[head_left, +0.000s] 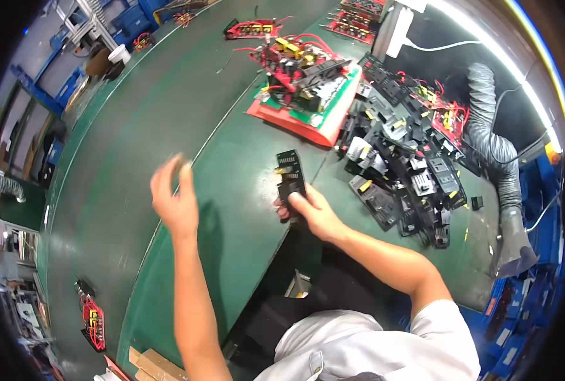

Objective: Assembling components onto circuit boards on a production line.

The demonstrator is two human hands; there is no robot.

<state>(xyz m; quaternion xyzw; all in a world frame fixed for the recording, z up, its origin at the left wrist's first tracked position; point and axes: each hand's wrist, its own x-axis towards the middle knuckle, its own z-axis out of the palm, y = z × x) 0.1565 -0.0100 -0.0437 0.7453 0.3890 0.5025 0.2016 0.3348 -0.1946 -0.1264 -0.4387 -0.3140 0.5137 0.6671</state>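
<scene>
Here, far left on the green belt (pixel 136 159), a lone red circuit board (pixel 94 322) lies near the lower edge, well apart from either hand; beside it, at the bottom, some brown cardboard pieces (pixel 158 365).

Left hand (pixel 175 197) raised above the belt, palm inward, fingers loosely spread and slightly blurred; it grips nothing, touches nothing.

Right hand (pixel 314 213) over the green table (pixel 244 209), closed around the lower end of a black finned part (pixel 291 181); thumb laid flat along its front face, other fingers tucked behind; the part stands roughly upright, its upper end clear of the hand, a small yellow spot at its left edge.

Behind it, a red tray (pixel 295 124) stacked with red boards, yellow components and red wiring; tray sits well apart from the held part.

Right of the hand, a loose heap of black parts (pixel 403 171) of the same kind spread across the table, near the wrist but not touching it; more red boards (pixel 438 108) beyond the heap.

Far right, a grey ribbed hose (pixel 495 149) running down the table's edge.
</scene>
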